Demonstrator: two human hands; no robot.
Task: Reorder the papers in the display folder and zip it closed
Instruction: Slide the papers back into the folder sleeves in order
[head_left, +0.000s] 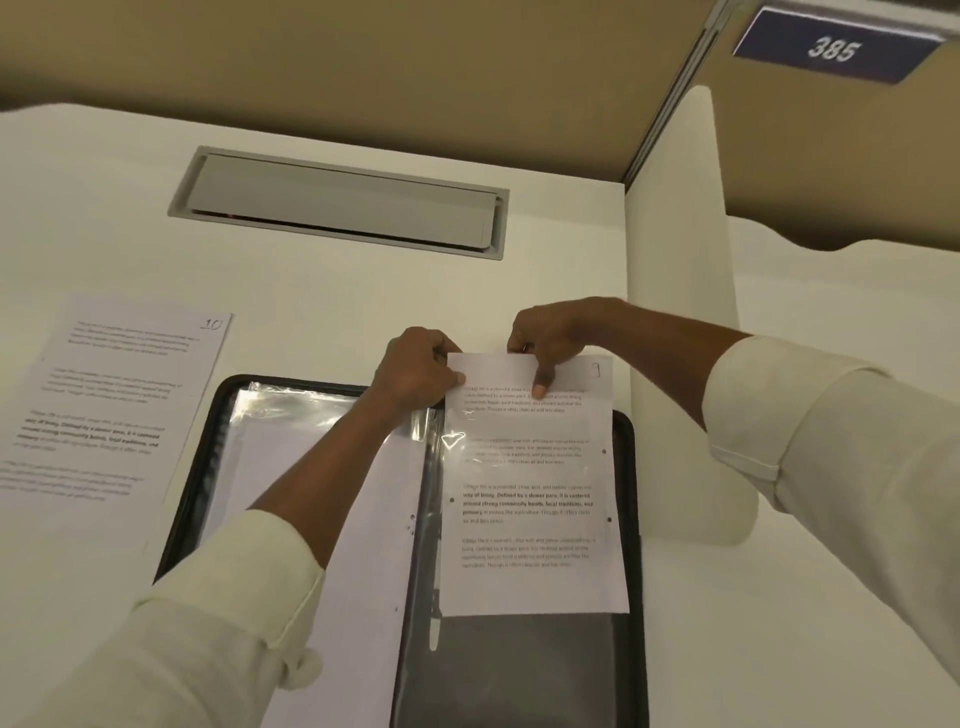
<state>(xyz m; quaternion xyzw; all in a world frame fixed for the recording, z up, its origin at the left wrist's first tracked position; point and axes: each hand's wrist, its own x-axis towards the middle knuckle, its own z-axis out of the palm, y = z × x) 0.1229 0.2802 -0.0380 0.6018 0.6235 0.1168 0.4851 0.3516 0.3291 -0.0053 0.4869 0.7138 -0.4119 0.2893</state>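
Observation:
A black zip display folder (631, 467) lies open on the white desk, its clear sleeves showing. A printed sheet marked 9 (530, 493) sits partway in the right-hand sleeve, its top edge sticking out above the folder. My right hand (550, 338) pinches that sheet's top edge, thumb on the front. My left hand (415, 379) grips the sleeve's top corner beside the sheet's left edge. Another sheet marked 10 (104, 405) lies flat on the desk left of the folder. White papers (363, 545) fill the left sleeves.
A grey cable hatch (337, 202) is set in the desk behind the folder. A white divider panel (680, 260) stands at the right, close to the folder's edge. A blue sign reading 385 (831, 47) hangs on the tan wall.

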